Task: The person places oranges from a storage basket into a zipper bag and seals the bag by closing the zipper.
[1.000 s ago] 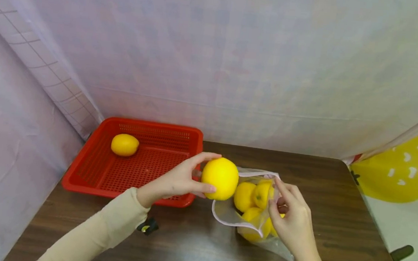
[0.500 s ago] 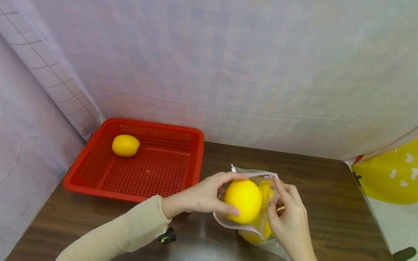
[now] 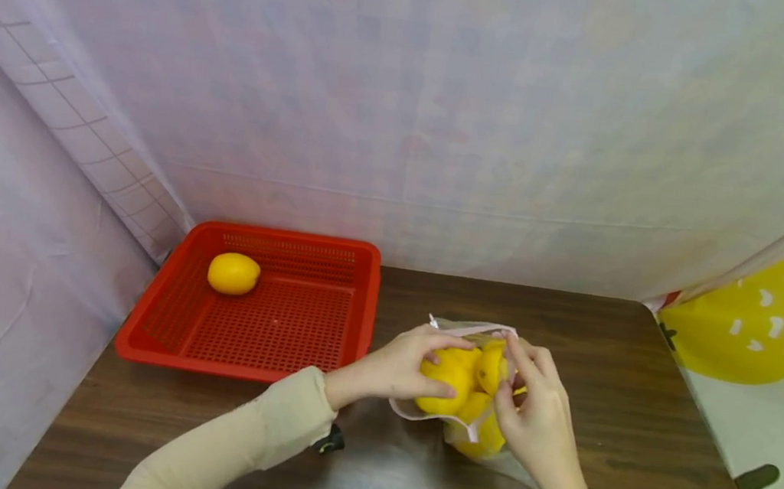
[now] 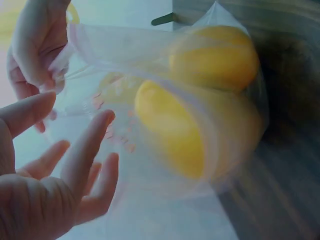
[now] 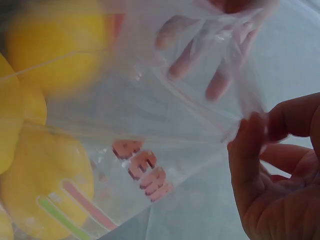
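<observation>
Head view, left hand: I saw my left hand (image 3: 401, 368) at frame centre, fingers curled over a lemon (image 3: 446, 377) at the mouth of the bag (image 3: 451, 414).
Head view, right hand: my right hand (image 3: 535, 423) sat just right of the lemon, pinching the bag's right edge and holding the mouth open.
Head view, relation: the lemon lay straight ahead of my left fingertips, to the right, touching the other lemons inside; the left hand was the nearer one. I could not tell its long axis under the fingers.
Head view, rest: a red basket (image 3: 169, 350) stood at centre left on the table (image 3: 630, 386), well apart from the bag, one lemon (image 3: 234, 273) in its far left part.
Left wrist view, grip: my left fingers (image 4: 85, 155) showed spread at lower left, and I could not tell from here whether they touched the lemon (image 4: 172, 127) at centre; it seemed partly inside the film.
Left wrist view, right hand: it (image 4: 35, 47) pinched the bag at upper left.
Right wrist view, grip: thumb and finger (image 5: 247, 150) pinched the bag edge at right.
Right wrist view, writing: pink letters (image 5: 142, 170) at lower centre, mirrored and blurred; I could not read them, and saw no brand.
</observation>
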`<state>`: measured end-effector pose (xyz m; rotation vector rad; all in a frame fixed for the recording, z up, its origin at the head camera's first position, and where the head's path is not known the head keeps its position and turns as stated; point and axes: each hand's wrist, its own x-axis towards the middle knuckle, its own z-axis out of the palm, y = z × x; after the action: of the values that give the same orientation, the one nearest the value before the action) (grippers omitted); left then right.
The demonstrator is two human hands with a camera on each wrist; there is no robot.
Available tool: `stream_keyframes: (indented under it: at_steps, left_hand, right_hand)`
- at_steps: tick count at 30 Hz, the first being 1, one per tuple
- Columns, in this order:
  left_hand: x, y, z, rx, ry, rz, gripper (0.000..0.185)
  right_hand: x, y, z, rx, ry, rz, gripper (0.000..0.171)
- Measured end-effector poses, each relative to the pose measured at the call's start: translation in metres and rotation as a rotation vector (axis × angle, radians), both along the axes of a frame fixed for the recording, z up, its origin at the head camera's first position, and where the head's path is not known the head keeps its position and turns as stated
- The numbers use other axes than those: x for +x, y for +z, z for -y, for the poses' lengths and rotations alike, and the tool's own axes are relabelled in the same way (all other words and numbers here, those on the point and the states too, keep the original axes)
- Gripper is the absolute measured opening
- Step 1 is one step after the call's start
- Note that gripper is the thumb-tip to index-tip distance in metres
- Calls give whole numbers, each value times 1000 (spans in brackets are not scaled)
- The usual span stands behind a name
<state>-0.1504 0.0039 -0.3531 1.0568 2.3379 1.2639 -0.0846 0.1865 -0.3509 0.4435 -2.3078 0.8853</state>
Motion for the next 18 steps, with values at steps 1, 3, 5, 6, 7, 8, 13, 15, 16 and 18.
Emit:
stream_keyframes:
  at_steps: [1, 3, 5, 6, 7, 8, 13, 15, 16, 18]
  left_hand:
    - [-1, 2, 2, 6, -11, 0, 52]
    - [-3, 7, 9, 26, -15, -5, 46]
    - [-8, 13, 19, 29, 23, -36, 43]
    - [-11, 16, 25, 31, 52, -57, 42]
    - [-15, 19, 32, 26, 86, -77, 42]
    - [-19, 21, 39, 16, 126, -97, 42]
    - [-43, 26, 78, -106, 297, -166, 47]
    - [-53, 25, 94, -159, 350, -154, 50]
    - [-58, 23, 101, -186, 377, -142, 52]
    - [-68, 20, 116, -248, 435, -104, 56]
  right_hand:
    - [0, 0, 0, -5, -4, 0, 58]
    - [0, 0, -1, -16, -15, 2, 57]
    - [-1, 1, -2, -15, -23, 7, 56]
    - [-1, 1, -3, -12, -32, 10, 56]
    - [-1, 1, -4, -15, -37, 15, 57]
    - [-1, 1, -5, -17, -41, 21, 57]
    - [0, 1, -8, -21, -54, 53, 56]
    - [1, 1, -8, -25, -61, 61, 55]
    - [2, 0, -8, -27, -64, 63, 55]
    - [2, 1, -8, -28, -69, 68, 55]
